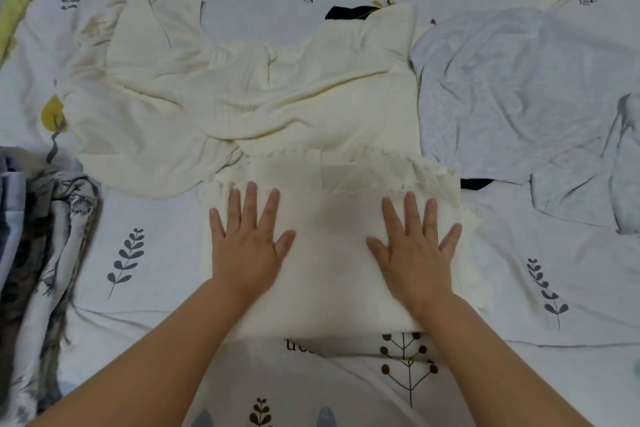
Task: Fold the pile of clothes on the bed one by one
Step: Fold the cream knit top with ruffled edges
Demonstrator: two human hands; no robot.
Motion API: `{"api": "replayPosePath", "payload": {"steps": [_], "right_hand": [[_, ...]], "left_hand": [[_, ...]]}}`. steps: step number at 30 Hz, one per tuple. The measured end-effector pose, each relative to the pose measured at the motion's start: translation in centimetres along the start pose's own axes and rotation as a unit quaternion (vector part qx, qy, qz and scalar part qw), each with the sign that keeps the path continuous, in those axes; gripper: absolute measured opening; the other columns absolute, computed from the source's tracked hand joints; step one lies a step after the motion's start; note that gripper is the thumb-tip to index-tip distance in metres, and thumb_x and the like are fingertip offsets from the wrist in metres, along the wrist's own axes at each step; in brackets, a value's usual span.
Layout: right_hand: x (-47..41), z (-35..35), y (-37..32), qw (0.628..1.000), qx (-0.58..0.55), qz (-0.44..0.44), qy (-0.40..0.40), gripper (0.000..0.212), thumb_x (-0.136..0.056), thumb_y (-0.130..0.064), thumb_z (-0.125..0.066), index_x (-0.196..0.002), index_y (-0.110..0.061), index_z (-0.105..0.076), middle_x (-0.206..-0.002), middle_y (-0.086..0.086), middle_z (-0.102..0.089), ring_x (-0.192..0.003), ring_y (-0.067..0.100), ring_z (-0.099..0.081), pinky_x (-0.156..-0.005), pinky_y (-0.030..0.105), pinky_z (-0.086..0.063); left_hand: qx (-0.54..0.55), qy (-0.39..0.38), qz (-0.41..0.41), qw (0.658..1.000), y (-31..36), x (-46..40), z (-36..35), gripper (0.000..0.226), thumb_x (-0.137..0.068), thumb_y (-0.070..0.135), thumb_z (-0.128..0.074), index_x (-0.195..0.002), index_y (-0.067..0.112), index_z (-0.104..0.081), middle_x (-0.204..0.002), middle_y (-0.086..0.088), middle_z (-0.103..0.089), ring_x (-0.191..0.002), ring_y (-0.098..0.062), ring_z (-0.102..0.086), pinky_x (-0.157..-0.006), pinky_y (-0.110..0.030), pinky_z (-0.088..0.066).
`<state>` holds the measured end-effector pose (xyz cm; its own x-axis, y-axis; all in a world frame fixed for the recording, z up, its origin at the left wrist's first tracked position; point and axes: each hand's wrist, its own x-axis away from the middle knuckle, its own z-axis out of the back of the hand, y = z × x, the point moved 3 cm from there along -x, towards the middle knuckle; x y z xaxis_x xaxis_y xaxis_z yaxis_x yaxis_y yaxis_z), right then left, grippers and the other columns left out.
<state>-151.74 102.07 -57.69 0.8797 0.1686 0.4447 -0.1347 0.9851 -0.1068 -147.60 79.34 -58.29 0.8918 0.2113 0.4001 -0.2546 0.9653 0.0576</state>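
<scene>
Near on the bed (519,305), left hand (247,246) and right hand (415,250) press the folded cream top (329,270), fingers straight, gripping nothing. Smooth outward evenly. Farther, the unfolded cream garment (242,97) and grey garment (519,97) wait.

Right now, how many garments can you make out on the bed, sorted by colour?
Cream: 2, the folded knit under both hands and the loose sweater behind it
Pale grey: 1, the top
Black: 1, a piece mostly hidden
Patterned: 1 stack at the left edge, count inside unclear
Total: 5 visible items
</scene>
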Motion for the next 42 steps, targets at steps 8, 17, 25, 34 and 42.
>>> {"api": "replayPosePath", "payload": {"steps": [8,17,25,34,42], "right_hand": [[5.4,2.9,5.3,0.911,-0.338,-0.216,0.098,0.061,-0.088,-0.022,-0.057,-0.141,-0.009,-0.031,-0.140,0.018,-0.041,-0.128,0.033,-0.039,-0.102,0.046,-0.034],[5.1,4.2,6.6,0.807,-0.509,-0.283,-0.098,0.012,-0.080,-0.003,-0.068,-0.088,-0.005,-0.059,-0.086,0.007,-0.064,-0.070,0.017,-0.058,-0.042,0.022,-0.045],[6.8,9.0,1.4,0.869,-0.472,-0.146,0.027,0.023,-0.072,-0.006,-0.071,-0.085,-0.020,-0.059,-0.081,0.010,-0.066,-0.070,0.023,-0.062,-0.065,0.038,-0.050],[9.5,8.5,-15.2,0.971,-0.178,0.141,0.074,0.036,-0.086,-0.022,-0.052,-0.119,-0.027,-0.040,-0.101,-0.007,-0.051,-0.085,0.013,-0.053,-0.071,0.021,-0.039],[9.3,5.1,-15.6,0.926,-0.339,0.166,0.003,0.034,-0.090,-0.024,-0.047,-0.121,-0.022,-0.059,-0.113,-0.002,-0.064,-0.099,0.015,-0.059,-0.091,0.031,-0.047]], "left_hand": [[0.093,0.057,0.016,0.994,-1.4,4.3,0.8,0.063,-0.095,0.041,-0.039,-0.149,0.018,-0.016,-0.157,-0.012,-0.002,-0.145,-0.029,0.002,-0.112,-0.056,-0.004],[0.122,0.019,-0.004,0.992,-2.9,4.6,0.3,0.066,-0.095,0.041,-0.038,-0.149,0.023,-0.006,-0.158,-0.004,0.008,-0.144,-0.022,0.010,-0.116,-0.046,-0.011],[0.198,-0.023,-0.008,0.980,-3.0,4.5,2.2,0.052,-0.096,0.033,-0.042,-0.145,0.027,-0.026,-0.158,-0.001,-0.004,-0.145,-0.019,0.004,-0.117,-0.043,-0.008],[0.747,-0.128,0.079,0.648,-3.1,4.2,6.4,0.051,-0.089,0.055,-0.035,-0.102,0.020,-0.069,-0.095,0.003,-0.073,-0.091,-0.013,-0.067,-0.075,-0.022,-0.052],[0.626,-0.093,0.086,0.770,-5.0,2.6,5.2,0.033,-0.081,0.020,-0.069,-0.113,0.017,-0.060,-0.103,-0.007,-0.071,-0.092,-0.027,-0.068,-0.084,-0.045,-0.055]]}}
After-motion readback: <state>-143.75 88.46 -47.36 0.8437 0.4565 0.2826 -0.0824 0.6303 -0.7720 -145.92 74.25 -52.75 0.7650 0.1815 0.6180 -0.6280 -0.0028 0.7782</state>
